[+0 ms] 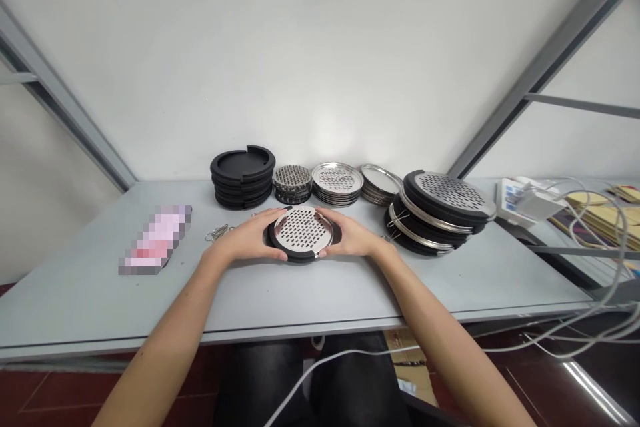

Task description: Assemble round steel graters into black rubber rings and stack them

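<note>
1. Forearms (165, 353) bare, both reaching fwd over near edge of grey table (320, 300).
2. L hand (250, 237): part open, curved, fingers wrapped on left rim; has hold of unit.
3. R hand (350, 235): same, on right rim.
4. Perforated SS disc (303, 232) seated in black rubber ring (275, 243), between hands, on table.
5. Just left of L hand: wire clips (217, 233). Further left: pixelated item (155, 240).
6. Far row, L to R: black ring stack (243, 177), perforated disc stack (292, 185), SS plate stack (337, 183), plain SS tray stack (380, 185).
7. Right of R hand: leaning stack of disc-and-ring units (440, 210).
</note>
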Demonstrator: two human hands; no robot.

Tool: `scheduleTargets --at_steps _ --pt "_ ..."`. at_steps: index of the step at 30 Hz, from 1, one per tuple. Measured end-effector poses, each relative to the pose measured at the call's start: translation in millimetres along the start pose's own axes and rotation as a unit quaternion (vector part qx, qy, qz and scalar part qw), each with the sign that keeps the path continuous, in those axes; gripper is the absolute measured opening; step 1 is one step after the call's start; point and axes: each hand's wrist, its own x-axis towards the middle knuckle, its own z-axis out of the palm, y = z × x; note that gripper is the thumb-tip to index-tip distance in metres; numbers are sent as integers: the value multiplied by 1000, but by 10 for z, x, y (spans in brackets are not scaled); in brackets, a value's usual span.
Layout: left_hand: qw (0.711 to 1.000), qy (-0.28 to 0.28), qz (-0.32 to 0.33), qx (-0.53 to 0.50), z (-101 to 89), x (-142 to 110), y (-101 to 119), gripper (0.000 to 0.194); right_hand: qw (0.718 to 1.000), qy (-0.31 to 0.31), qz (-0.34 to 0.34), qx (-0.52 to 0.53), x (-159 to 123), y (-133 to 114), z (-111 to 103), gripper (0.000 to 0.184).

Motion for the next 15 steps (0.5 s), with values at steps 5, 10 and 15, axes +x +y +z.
scheduleTargets --at_steps 5,10,15 --pt "1000 10 0 -13 22 -4 4 109 1000 8 15 -4 -2 -6 21 109" --pt "999 17 17 -36 30 -9 29 114 999 3 42 -1 1 -32 25 112" --pt "1000 20 -2 -20 35 -10 48 120 999 15 33 4 15 -16 43 112"
